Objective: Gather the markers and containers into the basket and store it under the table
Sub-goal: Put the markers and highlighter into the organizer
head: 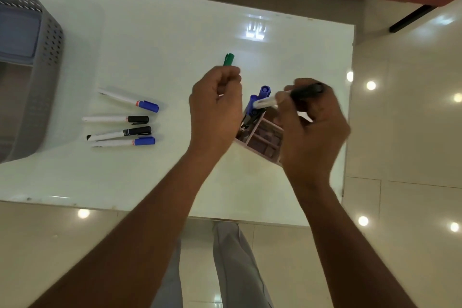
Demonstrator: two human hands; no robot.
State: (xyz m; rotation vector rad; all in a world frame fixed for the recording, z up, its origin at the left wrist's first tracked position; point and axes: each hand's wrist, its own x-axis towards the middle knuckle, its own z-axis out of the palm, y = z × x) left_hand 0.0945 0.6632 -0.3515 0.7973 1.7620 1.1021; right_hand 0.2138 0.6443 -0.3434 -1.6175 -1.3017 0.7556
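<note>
My left hand [215, 105] is closed around a green-capped marker [229, 59] whose cap sticks up past my fist. My right hand [312, 120] grips a black-capped marker [295, 94] held sideways over a pink divided container [262, 140] at the table's right. Two blue-capped markers [260, 97] stand in that container. Several markers lie loose on the white table [150, 32]: a blue-capped one [130, 100], a black-capped one [117, 119], another black-capped one [120, 132] and a blue-capped one [125, 142]. The grey perforated basket [47, 62] stands at the far left.
The table's near edge runs just in front of my legs, its right edge close beside the pink container. Glossy tiled floor [412, 132] surrounds the table. A reddish surface lies beyond the far edge.
</note>
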